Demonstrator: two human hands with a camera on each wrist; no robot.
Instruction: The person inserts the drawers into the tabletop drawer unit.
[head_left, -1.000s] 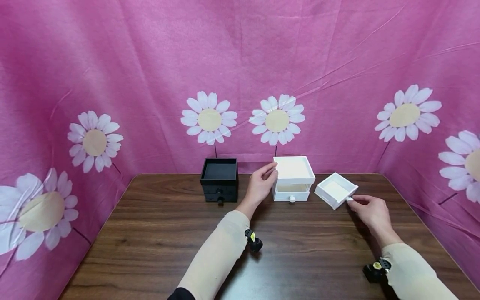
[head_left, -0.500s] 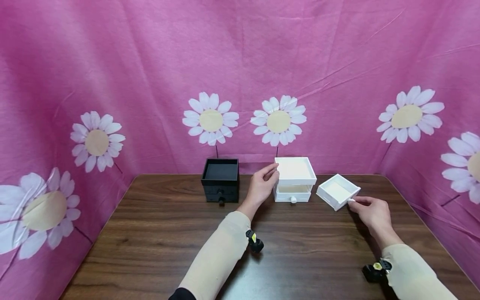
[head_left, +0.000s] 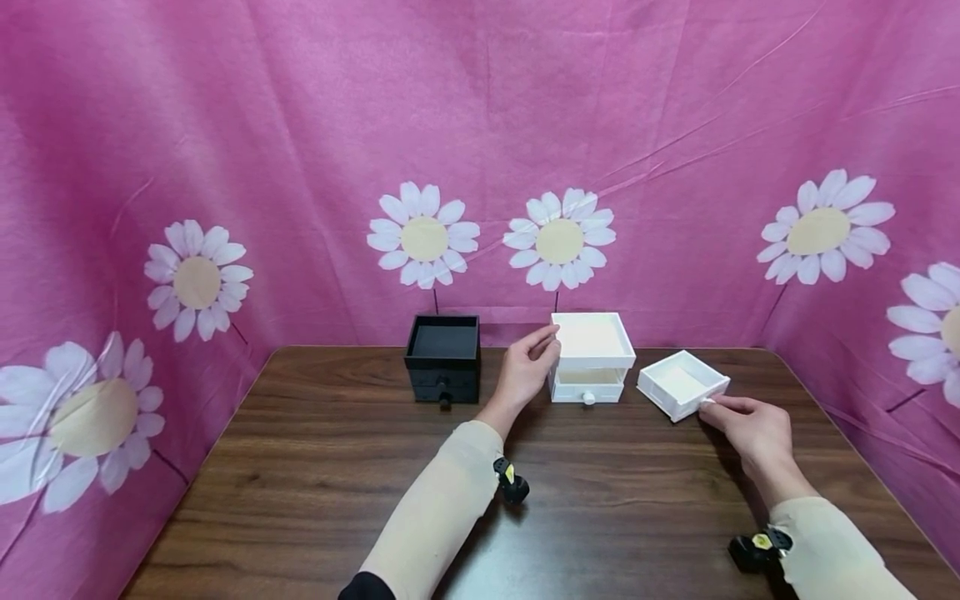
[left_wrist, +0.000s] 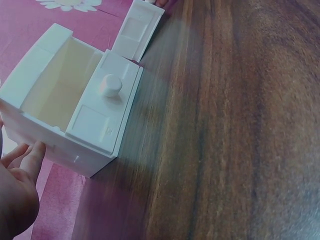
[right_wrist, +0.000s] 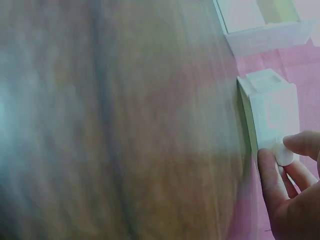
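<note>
A white mini drawer chest (head_left: 588, 362) stands near the table's back edge, its upper slot a bare gap above a lower drawer (left_wrist: 102, 105) with a round knob. Against the chest's left wall, the left hand (head_left: 522, 367) rests its fingertips. To the right, a loose white drawer (head_left: 682, 382) sits turned at an angle, and the right hand (head_left: 753, 433) pinches its round knob (right_wrist: 284, 153) between thumb and fingers. No contents show inside this drawer. Whether its underside touches the table is hard to tell.
A black mini drawer chest (head_left: 442, 360) with a tray top stands left of the left hand. Pink cloth (head_left: 480, 125) with printed daisies hangs behind and beside the brown wooden table (head_left: 315, 475).
The right hand and the loose drawer have shifted slightly to the right, and the drawer is turned a little. Against the white chest, the left hand keeps its place.
</note>
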